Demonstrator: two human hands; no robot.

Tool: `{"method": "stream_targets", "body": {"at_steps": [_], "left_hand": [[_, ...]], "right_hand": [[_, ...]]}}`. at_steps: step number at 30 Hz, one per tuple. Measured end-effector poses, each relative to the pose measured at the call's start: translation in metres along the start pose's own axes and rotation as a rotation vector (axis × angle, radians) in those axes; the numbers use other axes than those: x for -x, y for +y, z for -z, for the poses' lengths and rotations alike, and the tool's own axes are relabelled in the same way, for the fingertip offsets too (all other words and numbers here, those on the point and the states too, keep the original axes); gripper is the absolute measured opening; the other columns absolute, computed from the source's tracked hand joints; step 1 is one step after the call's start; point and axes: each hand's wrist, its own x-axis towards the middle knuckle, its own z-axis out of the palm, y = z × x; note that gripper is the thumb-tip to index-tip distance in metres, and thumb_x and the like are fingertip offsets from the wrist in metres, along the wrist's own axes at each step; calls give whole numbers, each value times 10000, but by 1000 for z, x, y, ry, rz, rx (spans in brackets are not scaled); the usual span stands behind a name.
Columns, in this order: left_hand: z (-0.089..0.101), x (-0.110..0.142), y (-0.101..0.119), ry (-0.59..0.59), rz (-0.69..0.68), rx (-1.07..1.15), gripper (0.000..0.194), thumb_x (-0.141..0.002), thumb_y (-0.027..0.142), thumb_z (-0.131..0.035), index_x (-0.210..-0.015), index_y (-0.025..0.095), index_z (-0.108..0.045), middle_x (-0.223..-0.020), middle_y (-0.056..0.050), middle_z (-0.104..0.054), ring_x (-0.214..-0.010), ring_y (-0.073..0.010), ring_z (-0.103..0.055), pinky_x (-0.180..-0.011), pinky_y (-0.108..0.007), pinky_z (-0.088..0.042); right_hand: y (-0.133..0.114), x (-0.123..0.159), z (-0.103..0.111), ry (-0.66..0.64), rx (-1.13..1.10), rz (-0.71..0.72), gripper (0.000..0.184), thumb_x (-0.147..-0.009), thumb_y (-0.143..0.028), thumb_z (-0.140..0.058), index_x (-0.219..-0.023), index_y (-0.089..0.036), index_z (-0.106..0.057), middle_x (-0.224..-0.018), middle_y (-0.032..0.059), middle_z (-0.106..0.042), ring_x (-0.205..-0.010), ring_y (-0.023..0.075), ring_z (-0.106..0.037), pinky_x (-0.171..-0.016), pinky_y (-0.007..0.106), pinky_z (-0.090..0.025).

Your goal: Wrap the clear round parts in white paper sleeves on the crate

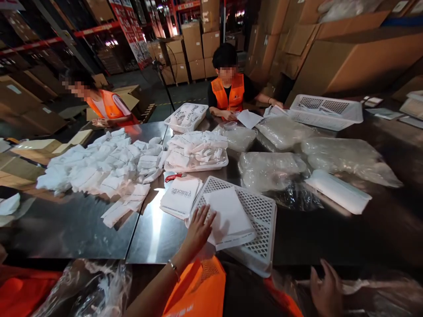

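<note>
My left hand (199, 226) lies flat, fingers spread, on a stack of white packets (229, 216) that rests in a white perforated plastic basket (261, 220) at the near table edge. It presses on the stack's near left corner and grips nothing. My right hand (325, 291) hangs low at the bottom right, below the table edge, fingers loosely apart and holding nothing. A second stack of white printed packets (181, 196) lies just left of the basket.
A heap of loose white packets (99, 169) covers the steel table (76, 229) at left. Behind are a filled tray (196, 152), red-handled scissors (173, 177), clear plastic bags (271, 169), another white basket (325, 112). Two people in orange vests sit opposite. Cardboard boxes surround.
</note>
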Motion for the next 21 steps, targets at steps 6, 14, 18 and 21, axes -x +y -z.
{"method": "stream_targets", "body": {"at_steps": [6, 14, 18, 21], "left_hand": [[-12, -29, 2, -147, -574, -109, 419, -994, 183, -422, -1412, 184, -449, -1448, -90, -494, -1397, -246, -379, -1169, -458, -324], [-38, -7, -21, -135, -534, 60, 368, -958, 190, -525, -1323, 151, -543, -1339, -141, -587, -1337, -279, -461, -1119, -472, -390], [-35, -20, -18, -167, -570, 93, 319, -968, 242, -505, -1261, 167, -605, -1415, -119, -525, -1359, -273, -429, -1154, -457, -338], [-29, -34, -13, -222, -517, 53, 298, -951, 305, -535, -1212, 218, -648, -1503, -121, -415, -1406, -321, -346, -1156, -532, -290]], "right_hand": [[-101, -100, -83, -439, -85, 1097, 453, -923, -6, -366, -1177, -261, -642, -1237, 50, -650, -1210, 198, -574, -1030, 413, -503], [-136, -116, -117, -577, -342, 1464, 379, -944, -88, -419, -1282, -139, -584, -1311, 121, -595, -1359, 200, -404, -1106, 436, -433], [-111, -104, -126, -692, -362, 1341, 488, -857, -44, -424, -1311, -148, -568, -1360, 157, -546, -1394, 217, -345, -1096, 466, -416], [-98, -103, -134, -783, -340, 1237, 571, -757, -30, -441, -1296, -148, -585, -1425, 172, -473, -1427, 253, -272, -1093, 523, -391]]}}
